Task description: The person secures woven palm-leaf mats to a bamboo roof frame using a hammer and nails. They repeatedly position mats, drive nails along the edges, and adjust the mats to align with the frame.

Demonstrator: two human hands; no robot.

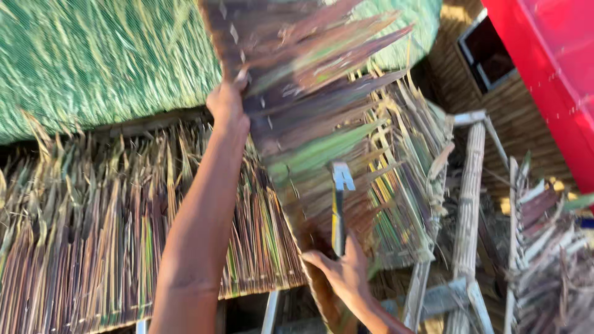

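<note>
At the far left, thatch already laid (93, 235) runs in rows of dried leaf strips under a green net-covered slope (93, 55). The left hand (227, 102) reaches up along the edge of a woven palm-leaf panel (309, 93), its fingers curled round that edge and pinching it. The panel hangs tilted across the middle of the view, above the laid rows, so the step in hand looks like setting a fresh panel in place; judging by that, it wants aligning and holding steady before any fastening. Lower down, the right hand (346, 272) grips a yellow-handled hammer (338, 204), fingers wrapped on the handle, head up against the panel. Right of it stands a bamboo pole (470, 185), then a plain red sheet (544, 68); no labels show.
</note>
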